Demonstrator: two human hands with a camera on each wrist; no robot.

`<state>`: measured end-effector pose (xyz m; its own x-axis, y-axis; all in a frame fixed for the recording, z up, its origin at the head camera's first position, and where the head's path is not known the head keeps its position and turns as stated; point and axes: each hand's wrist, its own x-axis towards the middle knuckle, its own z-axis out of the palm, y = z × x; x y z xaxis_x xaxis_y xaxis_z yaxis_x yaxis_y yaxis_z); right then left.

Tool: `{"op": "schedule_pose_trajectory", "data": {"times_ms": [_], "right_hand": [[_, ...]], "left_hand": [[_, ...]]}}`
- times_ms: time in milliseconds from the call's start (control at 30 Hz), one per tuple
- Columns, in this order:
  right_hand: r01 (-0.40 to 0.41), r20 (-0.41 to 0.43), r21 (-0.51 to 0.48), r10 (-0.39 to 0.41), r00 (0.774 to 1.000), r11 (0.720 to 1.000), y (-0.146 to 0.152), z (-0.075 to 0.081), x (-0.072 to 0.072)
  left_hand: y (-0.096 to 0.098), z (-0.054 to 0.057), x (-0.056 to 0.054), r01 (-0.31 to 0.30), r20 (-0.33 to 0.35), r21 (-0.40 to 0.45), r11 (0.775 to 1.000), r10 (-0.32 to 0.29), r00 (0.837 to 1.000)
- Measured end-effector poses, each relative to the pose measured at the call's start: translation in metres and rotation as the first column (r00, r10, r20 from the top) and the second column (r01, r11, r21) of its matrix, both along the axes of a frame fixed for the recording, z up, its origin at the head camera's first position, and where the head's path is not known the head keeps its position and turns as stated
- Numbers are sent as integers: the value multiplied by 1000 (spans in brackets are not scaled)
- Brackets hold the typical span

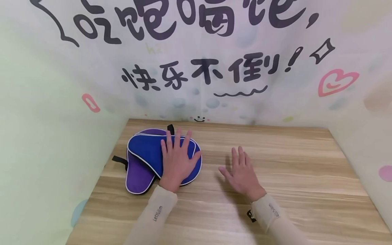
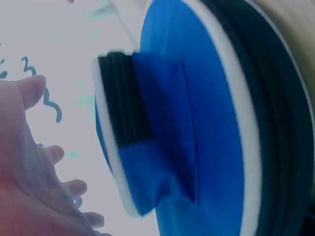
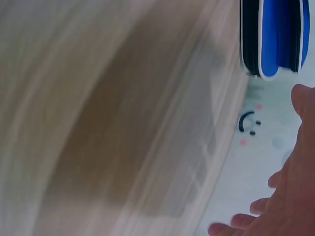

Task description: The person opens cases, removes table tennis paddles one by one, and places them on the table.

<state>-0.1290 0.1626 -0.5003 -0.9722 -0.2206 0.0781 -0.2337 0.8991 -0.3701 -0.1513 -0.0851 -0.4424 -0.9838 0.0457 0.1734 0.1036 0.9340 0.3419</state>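
Two paddle-shaped zip cases with white piping lie stacked at the table's left. The blue paddle case [image 1: 144,144] is on top, its rounded end to the right. Beneath it, the purple paddle case [image 1: 137,180] is partly hidden, with its narrow end toward me. My left hand [image 1: 177,160] is over the blue case's wide end, fingers straight and spread. The left wrist view shows the blue case's raised pocket [image 2: 162,132] beside that hand. To the right of the cases, my right hand [image 1: 243,173] hovers over the table with straight fingers and holds nothing.
The wood-grain table [image 1: 291,177] runs back to a printed wall cloth [image 1: 196,105] with dark lettering. Pale side walls [image 1: 46,136] border it. Black straps [image 1: 119,160] stick out from the cases. Light sleeves cover both forearms.
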Motion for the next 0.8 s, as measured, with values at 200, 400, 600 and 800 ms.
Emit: {"op": "schedule_pose_trajectory", "data": {"times_ms": [200,400,600,800], "right_hand": [[-21,37,-51,23,999,998,-24,0,2],[-48,153,-202,80,985,978,-46,1,4],[12,288,-385,108,951,923,-72,4,4],[41,288,-541,139,948,840,-98,5,2]], "left_hand": [[-17,9,-5,-56,12,14,998,56,998],[-36,20,-18,-91,45,-1,996,91,995],[-71,25,-34,-94,88,2,996,93,992],[-103,26,-35,-135,167,8,991,131,977]]}}
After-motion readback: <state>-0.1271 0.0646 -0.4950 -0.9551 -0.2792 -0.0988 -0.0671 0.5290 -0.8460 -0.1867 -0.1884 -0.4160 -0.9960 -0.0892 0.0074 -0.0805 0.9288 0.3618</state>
